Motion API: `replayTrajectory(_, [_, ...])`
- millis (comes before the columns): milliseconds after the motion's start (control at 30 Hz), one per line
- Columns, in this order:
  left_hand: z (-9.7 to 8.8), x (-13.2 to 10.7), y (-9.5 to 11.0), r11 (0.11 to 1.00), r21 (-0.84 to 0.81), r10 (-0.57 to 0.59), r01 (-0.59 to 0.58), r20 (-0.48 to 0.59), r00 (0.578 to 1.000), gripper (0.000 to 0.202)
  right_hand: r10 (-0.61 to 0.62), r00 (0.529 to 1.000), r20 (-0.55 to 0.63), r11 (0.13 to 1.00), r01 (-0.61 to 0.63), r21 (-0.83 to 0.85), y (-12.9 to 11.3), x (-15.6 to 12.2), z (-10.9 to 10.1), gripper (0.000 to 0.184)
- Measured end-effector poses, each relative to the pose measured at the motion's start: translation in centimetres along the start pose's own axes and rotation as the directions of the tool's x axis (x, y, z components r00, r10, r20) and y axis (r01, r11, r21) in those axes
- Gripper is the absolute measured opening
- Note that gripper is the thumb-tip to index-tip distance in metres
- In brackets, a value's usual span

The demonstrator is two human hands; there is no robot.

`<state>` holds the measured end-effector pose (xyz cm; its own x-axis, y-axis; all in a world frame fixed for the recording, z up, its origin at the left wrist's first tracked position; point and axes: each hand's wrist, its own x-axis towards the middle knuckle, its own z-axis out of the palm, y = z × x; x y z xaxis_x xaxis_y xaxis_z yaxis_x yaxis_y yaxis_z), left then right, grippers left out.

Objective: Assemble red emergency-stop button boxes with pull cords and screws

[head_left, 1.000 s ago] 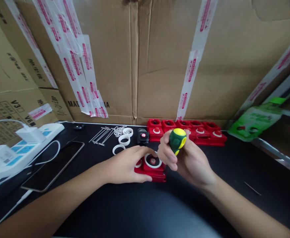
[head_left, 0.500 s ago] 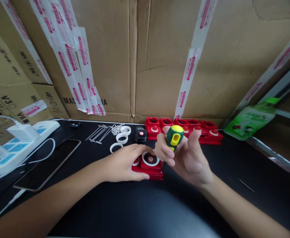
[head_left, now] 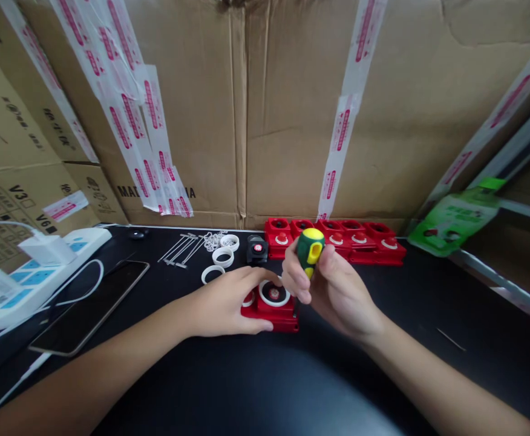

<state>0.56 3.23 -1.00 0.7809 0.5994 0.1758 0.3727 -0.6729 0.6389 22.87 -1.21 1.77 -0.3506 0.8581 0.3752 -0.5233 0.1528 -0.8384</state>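
My left hand (head_left: 229,300) grips a red housing (head_left: 271,321) on the black table, thumb at its front and fingers over its far side. A white ring (head_left: 274,303) surrounds a dark round part with a red-and-white centre on top of the housing. My right hand (head_left: 333,287) is closed around a screwdriver (head_left: 310,247) with a dark green and yellow handle, held nearly upright. The screwdriver's shaft reaches down to the housing's right end; its tip is too small to make out. A black part (head_left: 257,248) with a similar centre stands just behind.
Several red housings (head_left: 333,242) line the back. White rings (head_left: 222,257), a chain pile and thin metal rods (head_left: 181,249) lie left of them. A phone (head_left: 95,309) and a power strip (head_left: 33,275) are at left. A green pouch (head_left: 458,221) and a thin metal piece (head_left: 451,340) are at right.
The screwdriver's handle has shifted slightly left and stands more upright. My right thumb has come down from raised onto the handle. My left hand keeps its hold on the red housing.
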Motion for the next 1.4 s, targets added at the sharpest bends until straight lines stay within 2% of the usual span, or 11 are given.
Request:
replayTrajectory(133, [0.0,0.0,0.2,1.0,-0.002,-0.01,0.01,-0.006,1.0,0.062,0.033,0.999,-0.023,0.999,-0.033,0.034,0.0,0.1,0.1,0.05])
replayTrajectory(300, [0.0,0.1,0.4,1.0,0.008,-0.001,0.001,-0.022,1.0,0.052,0.014,1.0,-0.008,0.999,-0.015,-0.049,-0.3,0.1,0.4,0.044])
replayTrajectory(467, [-0.1,0.1,0.5,1.0,0.007,0.001,-0.001,-0.029,1.0,0.051,0.08,0.994,-0.073,0.996,-0.077,0.044,-0.1,-0.1,0.6,0.045])
replayTrajectory(633, [-0.2,0.1,0.6,1.0,-0.004,0.004,-0.004,-0.014,1.0,0.051,0.012,0.998,-0.062,0.996,-0.007,0.093,-0.3,0.1,0.6,0.045])
replayTrajectory(767, [-0.4,0.2,1.0,1.0,0.01,0.0,0.0,-0.006,1.0,0.052,-0.049,0.998,-0.031,0.999,0.049,-0.01,-1.7,0.6,-0.1,0.028])
replayTrajectory(833, [-0.5,0.2,1.2,1.0,0.014,-0.001,0.001,-0.005,1.0,0.054,-0.02,1.0,-0.02,0.984,0.016,-0.179,-3.1,0.6,-0.5,0.024])
replayTrajectory(867, [-0.6,0.2,1.2,1.0,0.013,0.001,-0.001,-0.003,1.0,0.054,0.011,1.0,-0.027,0.95,-0.019,-0.312,-3.9,0.4,-0.7,0.026])
replayTrajectory(967, [-0.7,0.2,1.3,1.0,0.002,0.003,-0.003,0.002,1.0,0.054,0.109,0.989,-0.097,0.72,-0.146,-0.678,-5.7,-0.4,-0.7,0.035])
replayTrajectory(1033, [-0.7,0.2,1.4,1.0,0.0,0.0,0.0,-0.001,1.0,0.055,0.063,0.99,-0.124,0.655,-0.135,-0.743,-6.2,-1.1,-0.5,0.037])
replayTrajectory(1200, [-0.7,0.1,1.9,1.0,0.007,-0.017,0.017,0.007,1.0,0.053,-0.294,0.938,-0.182,0.527,0.0,-0.85,-6.3,-1.4,-0.4,0.044])
replayTrajectory(1400, [-0.6,-0.1,2.0,0.999,0.048,-0.024,0.024,0.003,1.0,0.058,-0.326,0.942,-0.074,0.418,0.074,-0.905,-5.6,-0.9,-1.1,0.047])
